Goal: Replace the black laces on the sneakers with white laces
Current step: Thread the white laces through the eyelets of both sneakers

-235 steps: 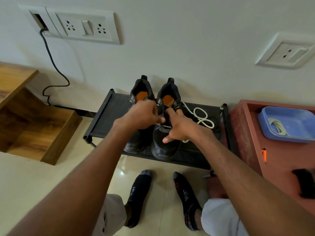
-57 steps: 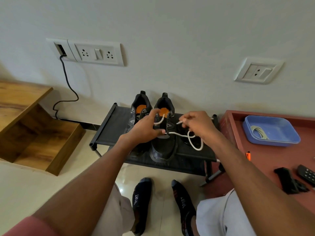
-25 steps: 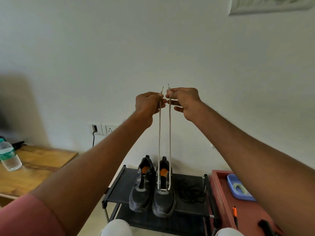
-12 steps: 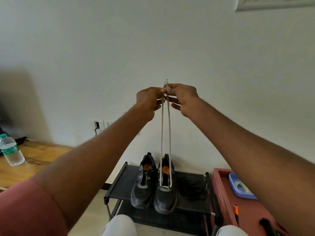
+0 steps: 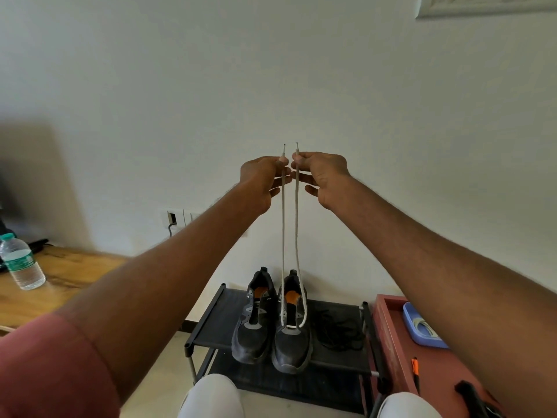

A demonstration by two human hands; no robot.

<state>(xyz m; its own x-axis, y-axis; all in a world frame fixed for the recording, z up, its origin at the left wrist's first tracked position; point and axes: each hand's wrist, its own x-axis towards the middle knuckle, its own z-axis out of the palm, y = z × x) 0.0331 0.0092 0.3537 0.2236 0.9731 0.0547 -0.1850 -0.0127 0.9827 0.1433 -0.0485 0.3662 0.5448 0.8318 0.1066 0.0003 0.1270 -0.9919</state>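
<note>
Head view
Lace [image 5: 283, 236]: white, both ends raised high in front of the wall, two near-parallel strands running taut down to the right shoe; threaded through only the lowest eyelets, a short bar across near the toe.
Left hand [image 5: 261, 181]: pinching the left strand just below its tip, thumb against forefinger, other fingers loosely curled.
Right hand [image 5: 324, 175]: pinching the right strand just below its tip, lower fingers spread loosely.
Tips: both poking up above the pinches, level with each other, a small gap between.
Right shoe [image 5: 291, 336]: black, orange insole, on the rack's top shelf, toe toward the camera.
Left shoe [image 5: 255, 324]: black, touching the right shoe's side, eyelets bare.
Black laces [image 5: 340, 328]: loose tangle on the shelf just right of the shoes.
Change from half a second ago: hands slightly lower and a little apart, tips then touching, now separated; strands no longer meeting at the top; shoes unmoved.
Rack [image 5: 211, 321]: black, two shelves, against the wall.
Red table [image 5: 388, 321]: right of the rack, holding a blue tray [image 5: 411, 321] with a coiled white lace inside, an orange pen [image 5: 415, 368], a dark object at the bottom edge, unclear.
Wood desk [image 5: 69, 276]: left, with a water bottle [image 5: 21, 262].
Socket [image 5: 173, 218]: on the wall behind the left forearm, cable plugged in.
Blocking: forearms covering much of the floor and part of the red table; knees in white hiding the rack's lower front.
</note>
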